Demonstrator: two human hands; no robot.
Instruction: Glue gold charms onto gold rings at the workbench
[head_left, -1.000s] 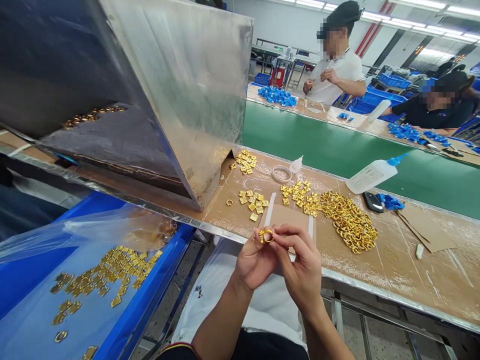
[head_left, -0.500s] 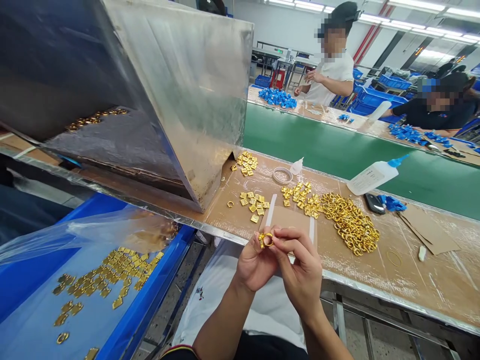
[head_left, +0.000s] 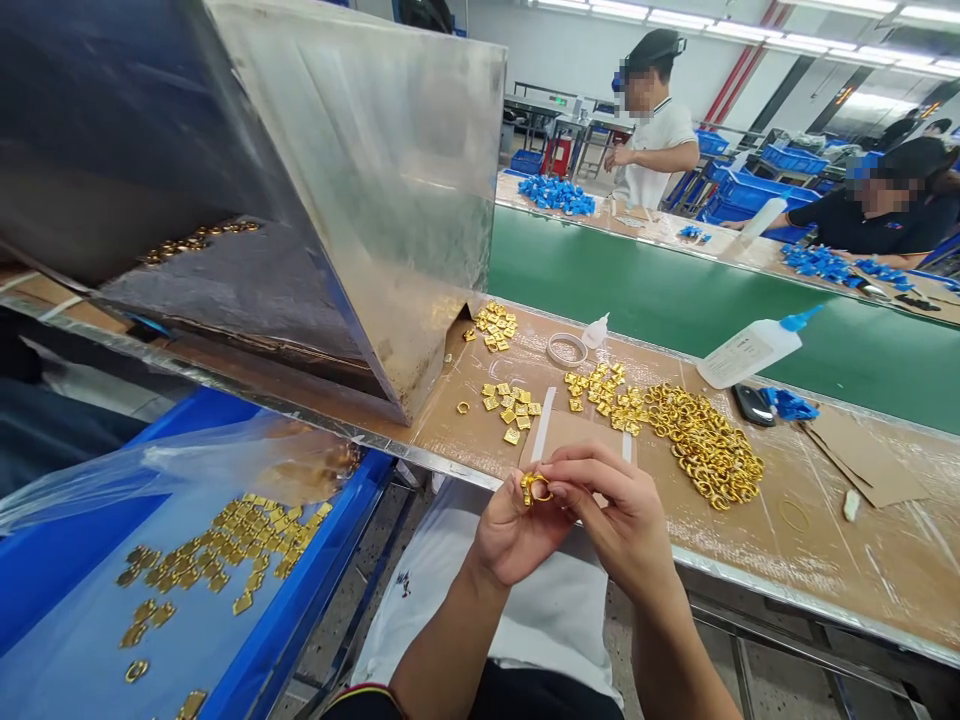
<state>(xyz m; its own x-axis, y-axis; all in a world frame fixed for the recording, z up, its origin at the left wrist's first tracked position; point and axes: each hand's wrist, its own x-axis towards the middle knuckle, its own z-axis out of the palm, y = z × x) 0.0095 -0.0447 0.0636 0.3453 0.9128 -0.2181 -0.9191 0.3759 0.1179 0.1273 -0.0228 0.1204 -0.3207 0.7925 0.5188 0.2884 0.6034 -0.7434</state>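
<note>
A gold ring with a chunky top is held up between my two hands, in front of the bench edge. My left hand pinches its top side between thumb and fingers. The fingers of my right hand are closed on the opposite side of the band. Beyond my hands, square gold pieces lie loose on the brown bench covering, with a single ring beside them. More square pieces sit next to a large heap of gold rings to the right.
A metal hood rises at the left. Below it, a blue bin holds gold squares. On the bench are a glue bottle, a tape roll and cardboard. Across the green belt, two people sit or stand.
My right hand has shifted slightly right and turned around the ring, which has tilted. Across the belt, the person in white has turned and lowered a hand.
</note>
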